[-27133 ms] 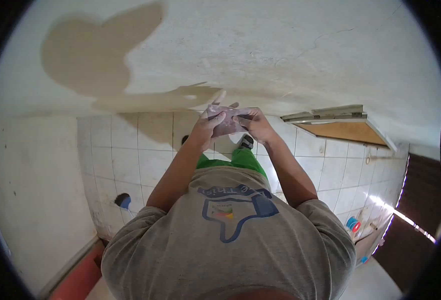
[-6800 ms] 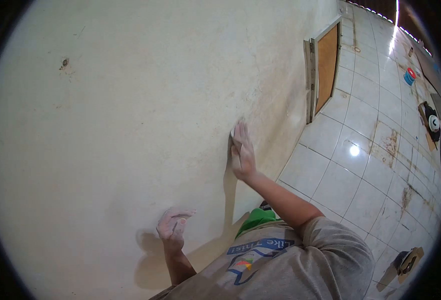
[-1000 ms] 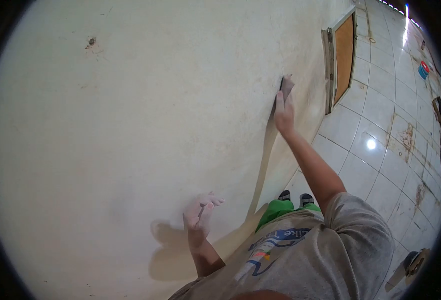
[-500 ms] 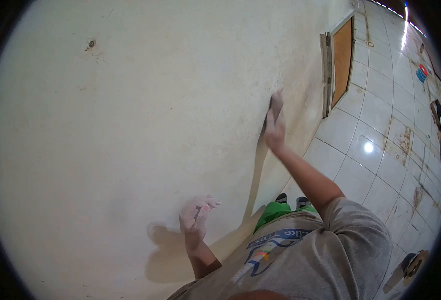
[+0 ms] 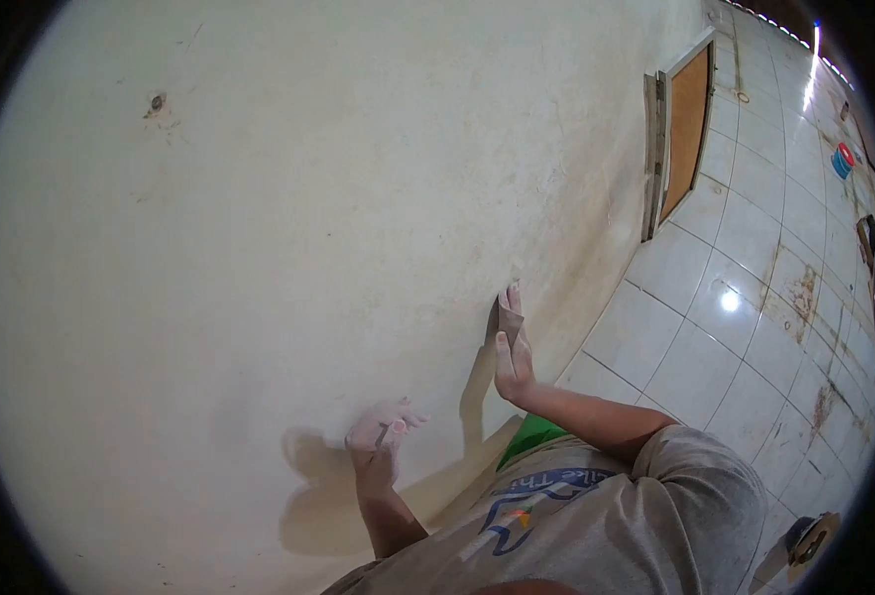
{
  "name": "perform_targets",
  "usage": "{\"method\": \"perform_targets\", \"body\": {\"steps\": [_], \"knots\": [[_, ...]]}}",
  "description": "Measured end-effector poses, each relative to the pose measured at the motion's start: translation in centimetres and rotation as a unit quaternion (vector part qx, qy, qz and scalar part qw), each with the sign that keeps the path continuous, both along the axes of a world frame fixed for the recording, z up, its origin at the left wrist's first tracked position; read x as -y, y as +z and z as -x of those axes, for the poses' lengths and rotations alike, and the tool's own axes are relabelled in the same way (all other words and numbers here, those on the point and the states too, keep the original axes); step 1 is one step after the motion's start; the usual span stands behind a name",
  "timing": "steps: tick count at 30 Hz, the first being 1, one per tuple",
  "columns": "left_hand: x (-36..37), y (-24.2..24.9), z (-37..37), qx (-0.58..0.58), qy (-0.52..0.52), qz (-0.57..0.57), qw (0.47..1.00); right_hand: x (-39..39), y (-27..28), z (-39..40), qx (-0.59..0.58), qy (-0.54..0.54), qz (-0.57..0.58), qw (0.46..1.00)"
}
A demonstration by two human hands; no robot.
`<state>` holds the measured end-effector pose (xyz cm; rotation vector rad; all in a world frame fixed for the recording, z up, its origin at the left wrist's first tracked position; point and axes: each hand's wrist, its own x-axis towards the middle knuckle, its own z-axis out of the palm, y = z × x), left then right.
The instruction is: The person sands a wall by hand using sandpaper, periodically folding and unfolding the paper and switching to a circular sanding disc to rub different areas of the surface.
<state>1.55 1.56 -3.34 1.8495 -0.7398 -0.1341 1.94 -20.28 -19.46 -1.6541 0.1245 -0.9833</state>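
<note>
A folded grey-brown piece of sandpaper (image 5: 510, 320) lies under the fingers of my right hand (image 5: 515, 367), which presses it flat to the pale wall (image 5: 308, 218). Its fingertips show past the paper's upper edge, and the thumb lies along the near side. My left hand (image 5: 382, 428), coated in whitish dust, is held by the wall lower down and to the left. Its fingers are apart with nothing in them, and its shadow falls on the wall beside it.
A wood-panelled door (image 5: 687, 134) in a pale frame stands at the wall's far end. White floor tiles (image 5: 641, 332) with brown stains run along the right. A blue and red container (image 5: 842, 161) sits farther off. A small hole (image 5: 157, 102) marks the wall.
My right hand has slid down the wall toward my body with the sandpaper, its elbow bending more. My left hand has shifted only slightly left and down in view.
</note>
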Motion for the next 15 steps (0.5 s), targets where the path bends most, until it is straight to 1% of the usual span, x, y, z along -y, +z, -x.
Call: {"method": "perform_targets", "body": {"steps": [1, 3, 4, 7, 9, 10, 11, 12, 15], "knots": [[0.1, -0.1, -0.1, -0.002, 0.0, 0.005, 1.0, 0.4, 0.0, 0.3, -0.016, 0.007, -0.005, 1.0], [0.6, -0.2, 0.5, -0.012, 0.038, -0.006, 0.999, 1.7, -0.1, 0.2, -0.031, 0.005, -0.018, 0.999], [0.7, -0.1, 0.8, -0.017, 0.059, -0.011, 0.998, 3.3, 0.1, -0.8, -0.019, -0.012, -0.038, 0.999], [1.4, 0.9, 1.0, -0.026, 0.059, -0.013, 0.998, 9.1, 1.5, -4.6, 0.027, -0.071, -0.12, 0.99], [1.7, 0.9, 1.1, -0.023, 0.065, -0.003, 0.998, 13.7, 1.9, -6.3, -0.004, -0.07, -0.176, 0.982], [1.6, 0.8, 1.1, -0.023, 0.068, 0.0, 0.997, 15.8, 1.9, -6.7, -0.041, -0.045, -0.201, 0.978], [1.5, 0.7, 1.1, -0.016, 0.07, -0.004, 0.997, 17.0, 2.1, -7.2, -0.053, -0.048, -0.21, 0.975], [1.3, 0.5, 0.9, -0.009, 0.072, -0.007, 0.997, 17.2, 2.2, -7.3, -0.054, -0.05, -0.208, 0.975], [1.6, 0.2, 0.8, -0.002, 0.075, 0.002, 0.997, 13.5, 3.8, -6.9, 0.004, -0.171, -0.118, 0.978]]}}
